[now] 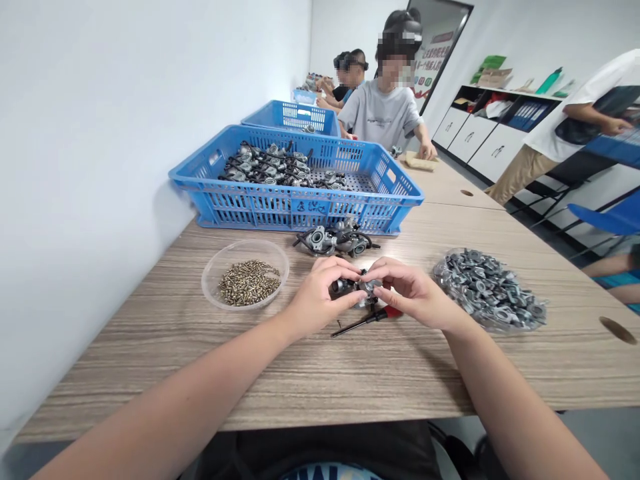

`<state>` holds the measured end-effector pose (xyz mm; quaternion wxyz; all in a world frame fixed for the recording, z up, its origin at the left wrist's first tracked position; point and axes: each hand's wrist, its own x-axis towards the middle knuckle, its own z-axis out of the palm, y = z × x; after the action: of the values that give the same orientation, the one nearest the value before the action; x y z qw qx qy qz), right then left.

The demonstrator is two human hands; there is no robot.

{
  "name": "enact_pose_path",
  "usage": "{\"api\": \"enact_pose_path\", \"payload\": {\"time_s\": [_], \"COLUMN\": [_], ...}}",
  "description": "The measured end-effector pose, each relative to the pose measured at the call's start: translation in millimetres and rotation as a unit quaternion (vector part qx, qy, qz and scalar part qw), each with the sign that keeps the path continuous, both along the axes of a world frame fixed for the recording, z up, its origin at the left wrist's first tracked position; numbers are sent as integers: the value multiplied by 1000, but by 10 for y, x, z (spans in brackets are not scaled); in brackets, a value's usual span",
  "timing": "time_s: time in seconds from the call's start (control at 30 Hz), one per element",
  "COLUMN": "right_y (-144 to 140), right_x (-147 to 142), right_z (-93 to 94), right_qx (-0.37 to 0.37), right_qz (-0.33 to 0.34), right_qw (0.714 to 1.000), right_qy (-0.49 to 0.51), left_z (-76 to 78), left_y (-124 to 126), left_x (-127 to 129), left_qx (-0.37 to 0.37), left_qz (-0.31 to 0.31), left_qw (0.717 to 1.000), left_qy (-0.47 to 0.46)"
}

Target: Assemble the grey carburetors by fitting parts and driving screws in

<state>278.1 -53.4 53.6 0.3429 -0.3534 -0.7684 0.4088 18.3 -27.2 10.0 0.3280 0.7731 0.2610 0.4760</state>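
My left hand [320,293] and my right hand [407,290] meet over the wooden table [380,373], both gripping one small grey metal carburetor part [357,288] between the fingertips. Much of the part is hidden by my fingers. A red-handled screwdriver [367,320] lies on the table just under my hands, with a loose screw [339,323] beside its tip. Two more metal carburetors [335,240] sit just beyond my hands.
A clear bowl of brass screws [247,277] stands at the left. A pile of grey metal plates [490,290] lies at the right. Blue crates [295,190] of carburetors stand behind, by the wall. Other people sit further along the table; one stands at right.
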Motion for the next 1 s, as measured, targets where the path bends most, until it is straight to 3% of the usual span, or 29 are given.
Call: {"api": "enact_pose_path", "payload": {"time_s": [0.23,1.0], "right_y": [-27,-89], "right_x": [5,13], "right_z": [49,195], "right_qx": [47,62], "right_qz": [-4,15], "right_qw": [998,992], "right_qy": [-52,-107], "left_z": [-1,-8], "left_y": [-33,-52], "left_x": [-2,-18], "left_qx": [-4,4], "left_qz": [-1,-29], "left_qw": [1000,1000], "left_qy": [-5,-4]}}
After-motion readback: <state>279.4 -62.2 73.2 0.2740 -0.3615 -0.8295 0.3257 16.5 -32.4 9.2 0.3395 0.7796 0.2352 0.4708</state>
